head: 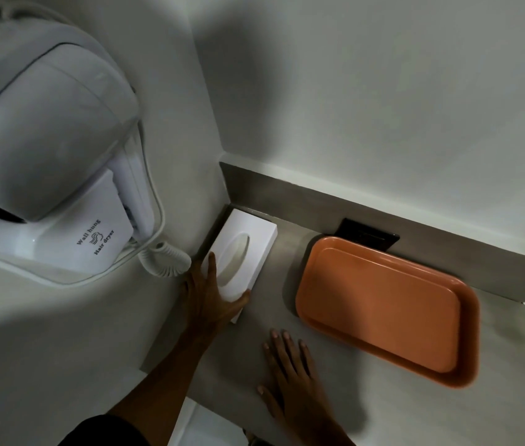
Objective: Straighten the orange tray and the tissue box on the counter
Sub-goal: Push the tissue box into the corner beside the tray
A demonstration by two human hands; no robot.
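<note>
A white tissue box [248, 243] with an oval slot lies in the counter's back left corner, against the left wall. My left hand [209, 297] grips its near end, with the thumb on the right side and a finger along the top. An empty orange tray [383, 304] rests to the right, its far edge near the backsplash, angled across the counter. My right hand [290, 378] lies flat on the grey counter [274, 284] in front of the gap between box and tray, fingers spread and holding nothing.
A white wall-hung hair dryer [45, 149] with a coiled cord [164, 259] hangs on the left wall above the box. A dark socket plate [367, 235] sits on the backsplash behind the tray. The counter's front edge runs under my forearms.
</note>
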